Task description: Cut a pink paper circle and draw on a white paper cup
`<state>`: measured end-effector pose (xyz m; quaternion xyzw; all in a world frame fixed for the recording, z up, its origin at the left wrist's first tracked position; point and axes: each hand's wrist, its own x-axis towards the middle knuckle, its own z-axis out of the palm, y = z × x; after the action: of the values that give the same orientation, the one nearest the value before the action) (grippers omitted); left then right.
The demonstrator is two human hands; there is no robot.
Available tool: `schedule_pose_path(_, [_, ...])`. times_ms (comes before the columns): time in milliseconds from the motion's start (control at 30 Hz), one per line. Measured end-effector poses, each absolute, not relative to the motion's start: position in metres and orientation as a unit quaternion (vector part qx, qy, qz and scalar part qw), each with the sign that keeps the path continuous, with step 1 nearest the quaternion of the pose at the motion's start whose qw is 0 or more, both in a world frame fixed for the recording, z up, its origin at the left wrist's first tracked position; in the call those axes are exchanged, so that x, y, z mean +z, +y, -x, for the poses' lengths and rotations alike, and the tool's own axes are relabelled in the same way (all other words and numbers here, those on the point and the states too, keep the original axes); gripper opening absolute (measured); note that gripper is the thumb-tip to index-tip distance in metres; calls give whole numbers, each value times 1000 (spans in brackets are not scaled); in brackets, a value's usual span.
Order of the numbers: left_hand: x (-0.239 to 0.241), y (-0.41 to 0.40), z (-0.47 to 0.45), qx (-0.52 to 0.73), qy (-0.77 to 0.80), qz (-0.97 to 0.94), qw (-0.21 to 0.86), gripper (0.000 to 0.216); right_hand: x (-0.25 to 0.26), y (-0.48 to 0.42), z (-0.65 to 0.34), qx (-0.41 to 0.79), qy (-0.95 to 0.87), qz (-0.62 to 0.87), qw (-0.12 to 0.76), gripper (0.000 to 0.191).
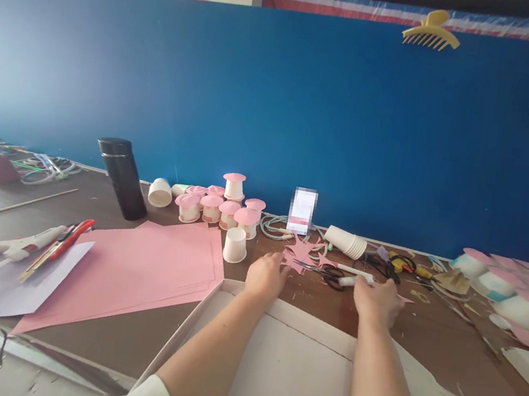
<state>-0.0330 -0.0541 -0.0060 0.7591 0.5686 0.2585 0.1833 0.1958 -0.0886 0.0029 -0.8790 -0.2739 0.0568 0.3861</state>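
Observation:
My left hand (265, 276) rests knuckles-up on the brown table just past the far rim of a shallow white box (319, 325), its fingertips at a pink paper scrap (300, 252); whether it grips the scrap is hidden. My right hand (377, 301) lies further right, fingers curled near a white pen (355, 275) and black-handled scissors (330, 275). From behind, I cannot see if it holds anything. A single white paper cup (235, 245) stands upside down to the left of my left hand.
Pink paper sheets (140, 272) lie at left, with a glue gun (15, 246) and red-handled cutter (61, 243). A black flask (122, 177), pink-topped cups (222, 208), stacked cups (346, 242) and a phone (301, 211) line the blue wall. More pink-topped pieces (507, 293) sit at right.

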Motion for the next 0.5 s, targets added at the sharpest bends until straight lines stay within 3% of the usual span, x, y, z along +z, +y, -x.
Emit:
schedule_pose_path(33, [-7,-54,32,255,571,-759,181,34,7,-87,-195,32,-273,880,389,72])
schedule_pose_path(100, [-10,-53,30,250,575,-760,173,32,15,-80,-195,-27,-316,873,370,63])
schedule_pose_path(233, [-13,-53,28,238,569,-771,159,32,32,-55,-209,44,-456,872,174,39])
schedule_pose_path(367, [-15,-53,28,232,560,-780,158,32,38,-35,-222,56,-517,846,114,19])
schedule_pose_path(500, [-15,-53,27,235,553,-784,156,30,36,-21,-227,63,-550,829,78,22])
